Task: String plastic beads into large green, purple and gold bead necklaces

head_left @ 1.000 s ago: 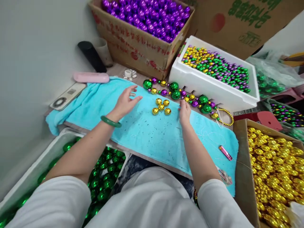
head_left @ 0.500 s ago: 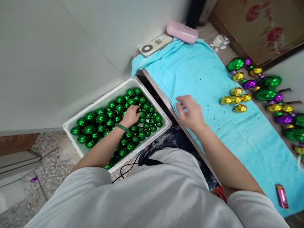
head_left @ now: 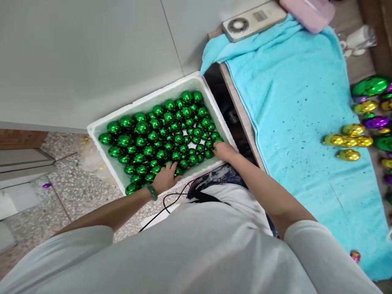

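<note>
A white foam box [head_left: 147, 98] holds many shiny green ball ornaments [head_left: 142, 126] in a tight layer, with pale gaps showing toward its right end. My left hand [head_left: 167, 177], a green bangle on its wrist, lies over the box's near side. Its fingers are spread on the balls there, with nothing visibly gripped. At the right corner of the box is my right hand [head_left: 225, 151]. Its fingers curl down over the inner side beside the green balls, and their tips are hidden, so I cannot make out what they hold.
On the right, a turquoise towel [head_left: 290, 102] covers a bench and carries a cluster of gold ball ornaments [head_left: 349, 141]. Green, gold and purple ornaments [head_left: 376, 121] line its far edge. A white device [head_left: 254, 20] and a pink object [head_left: 309, 12] lie at the top.
My right hand has moved from above the towel to the box's right corner. My left hand has shifted from the middle of the balls to the near side. The view has swung left.
</note>
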`<act>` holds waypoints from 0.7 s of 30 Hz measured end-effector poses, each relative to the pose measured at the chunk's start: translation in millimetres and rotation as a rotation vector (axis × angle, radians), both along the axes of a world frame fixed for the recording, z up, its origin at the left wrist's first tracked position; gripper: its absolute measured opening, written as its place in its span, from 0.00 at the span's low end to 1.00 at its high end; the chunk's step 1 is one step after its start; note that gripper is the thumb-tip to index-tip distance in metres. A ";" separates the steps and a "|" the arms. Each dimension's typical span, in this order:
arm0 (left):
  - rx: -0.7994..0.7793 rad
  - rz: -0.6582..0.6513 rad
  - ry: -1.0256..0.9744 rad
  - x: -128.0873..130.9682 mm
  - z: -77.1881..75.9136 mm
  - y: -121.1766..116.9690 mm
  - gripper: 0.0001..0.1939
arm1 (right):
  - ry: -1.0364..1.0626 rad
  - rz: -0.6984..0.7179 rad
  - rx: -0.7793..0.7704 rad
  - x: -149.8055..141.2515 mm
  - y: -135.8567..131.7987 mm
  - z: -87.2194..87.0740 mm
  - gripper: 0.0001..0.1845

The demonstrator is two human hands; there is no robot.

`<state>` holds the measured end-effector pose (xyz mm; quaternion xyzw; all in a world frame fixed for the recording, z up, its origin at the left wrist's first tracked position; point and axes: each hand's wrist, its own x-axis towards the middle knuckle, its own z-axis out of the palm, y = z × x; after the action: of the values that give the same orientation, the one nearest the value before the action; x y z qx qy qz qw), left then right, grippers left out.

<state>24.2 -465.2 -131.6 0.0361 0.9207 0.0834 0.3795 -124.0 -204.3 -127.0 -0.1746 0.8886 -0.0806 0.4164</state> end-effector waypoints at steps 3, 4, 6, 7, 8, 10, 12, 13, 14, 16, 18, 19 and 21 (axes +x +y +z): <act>0.080 0.160 -0.041 -5.8 -17.0 10.1 0.39 | -0.030 -0.003 0.034 0.5 -1.1 -12.0 0.17; 0.120 0.204 -0.049 -12.3 -24.2 16.5 0.41 | -0.034 -0.005 0.043 0.9 -1.3 -15.4 0.18; 0.211 0.249 -0.075 -27.9 -39.7 31.8 0.43 | -0.038 -0.006 0.054 1.4 -1.7 -20.7 0.20; 0.253 0.262 -0.093 -35.8 -47.8 40.0 0.44 | -0.040 -0.007 0.057 1.4 -1.8 -22.6 0.20; 0.292 0.290 -0.107 -43.3 -55.9 48.1 0.45 | -0.041 -0.008 0.058 1.2 -1.9 -24.1 0.21; 0.352 0.388 -0.100 -55.9 -71.5 63.1 0.45 | -0.038 -0.009 0.057 0.2 -1.9 -26.4 0.24; 0.410 0.464 -0.063 -64.4 -84.4 74.5 0.43 | -0.031 -0.004 0.046 -1.2 -2.0 -28.2 0.29; 0.440 0.472 -0.048 -66.9 -88.9 78.2 0.41 | -0.028 0.003 0.034 -1.9 -2.2 -29.0 0.32; 0.463 0.465 -0.039 -68.4 -91.5 80.1 0.40 | -0.025 0.010 0.017 -2.5 -2.6 -29.9 0.34; 0.494 0.437 -0.026 -69.1 -90.6 78.1 0.38 | -0.012 0.063 -0.024 -3.5 -4.2 -31.6 0.35; 0.505 0.418 0.004 -69.2 -82.8 68.5 0.38 | 0.008 0.189 -0.047 -3.6 -7.4 -33.5 0.34; 0.509 0.406 0.031 -70.3 -77.6 61.5 0.38 | 0.013 0.262 -0.051 -3.3 -9.6 -34.7 0.33; 0.512 0.389 0.090 -77.0 -68.3 46.4 0.37 | 0.004 0.378 -0.051 -1.8 -15.0 -37.7 0.30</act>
<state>-52.8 -418.8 -200.0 -0.0428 0.8753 0.3815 0.2941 -125.8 -219.3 -164.7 -0.3489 0.8386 -0.0231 0.4177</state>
